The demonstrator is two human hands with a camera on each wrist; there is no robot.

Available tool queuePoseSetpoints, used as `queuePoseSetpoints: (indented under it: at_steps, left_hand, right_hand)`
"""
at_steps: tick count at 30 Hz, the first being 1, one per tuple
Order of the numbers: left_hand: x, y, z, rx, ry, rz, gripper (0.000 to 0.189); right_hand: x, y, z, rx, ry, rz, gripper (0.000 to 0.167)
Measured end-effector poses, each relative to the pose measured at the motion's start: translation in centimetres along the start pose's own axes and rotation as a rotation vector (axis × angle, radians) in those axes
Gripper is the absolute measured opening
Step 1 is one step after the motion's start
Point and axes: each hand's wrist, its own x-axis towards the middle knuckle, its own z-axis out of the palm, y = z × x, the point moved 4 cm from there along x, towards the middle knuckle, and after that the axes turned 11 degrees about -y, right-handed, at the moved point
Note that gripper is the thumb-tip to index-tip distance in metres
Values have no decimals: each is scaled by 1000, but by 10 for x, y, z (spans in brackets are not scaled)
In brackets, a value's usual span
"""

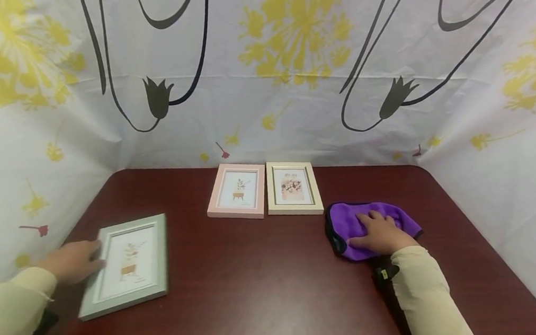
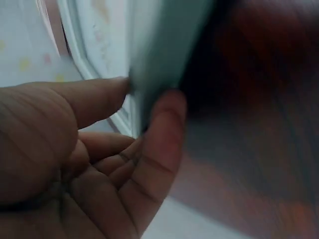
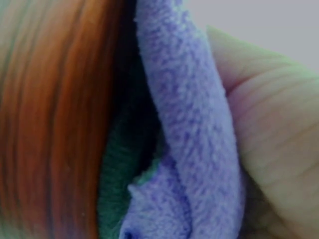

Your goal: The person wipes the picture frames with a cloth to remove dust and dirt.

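My left hand (image 1: 72, 260) pinches the left edge of a pale green picture frame (image 1: 162, 256), which holds a potted-plant print. In the left wrist view, thumb and fingers (image 2: 167, 134) meet on either side of the frame's blurred edge (image 2: 159, 55). At the right, my right hand (image 1: 383, 236) grips a folded purple cloth (image 1: 344, 216) with black trim from above, thumb apart and fingers bent into it. The right wrist view shows the cloth's fuzzy fold (image 3: 192, 114) against the thumb side of the hand; the other fingers are hidden there.
Side by side at the back of the dark red table (image 1: 260, 296) lie a pink picture frame (image 1: 237, 214) and a cream picture frame (image 1: 295, 210). A white curtain (image 1: 223, 97) with yellow and grey flowers surrounds the table's back and sides.
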Motion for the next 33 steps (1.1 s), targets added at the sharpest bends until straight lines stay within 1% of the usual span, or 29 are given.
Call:
queuePoseSetpoints:
  at_steps: [3,4,6,9,11,12,14,16,19,21,23,25,27,29,31,33]
  left_hand:
    - [5,45,1,-38,21,82,55]
    - [6,59,2,-52,21,103,58]
    - [7,85,5,-79,26,165,60]
    - [13,121,9,-134,9,254,63]
    - [22,145,13,-183,-11,320,63]
    - [27,158,14,-207,-21,339,63]
    - [37,181,18,-254,-34,369,62]
    - [47,204,21,-304,-30,375,62]
    - [60,231,25,-373,-21,330,63]
    - [66,243,27,-424,-30,294,64]
    - [68,248,29,-482,-72,269,65]
    - [68,249,29,-526,-124,277,66]
    - [67,246,27,-523,-163,298,66]
    - [66,242,23,-474,-171,323,67]
    - [67,237,19,-402,-144,332,68]
    - [69,233,16,-338,-105,310,69]
  right_hand:
    - [1,1,2,2,-2,2,91]
    - [2,1,3,2,-3,-1,91]
    - [4,1,4,4,-4,-4,92]
    - [5,1,4,1,-2,-7,91]
    - [3,1,2,-2,2,0,90]
    - [3,1,1,-6,4,-2,89]
    - [2,-1,0,-13,6,-15,86]
    - [2,-3,-2,-18,8,-32,83]
    - [2,-6,-2,-27,7,-50,79]
    - [2,-6,-1,-26,6,-48,78]
    - [3,-6,0,-25,4,-43,78]
    - [4,-7,2,-20,2,-41,78]
    - [4,-7,2,-16,0,-40,79]
    - [4,-7,2,-18,2,-39,78]
    - [4,-6,1,-25,12,-43,76]
    - [4,-6,-1,-36,30,-57,72]
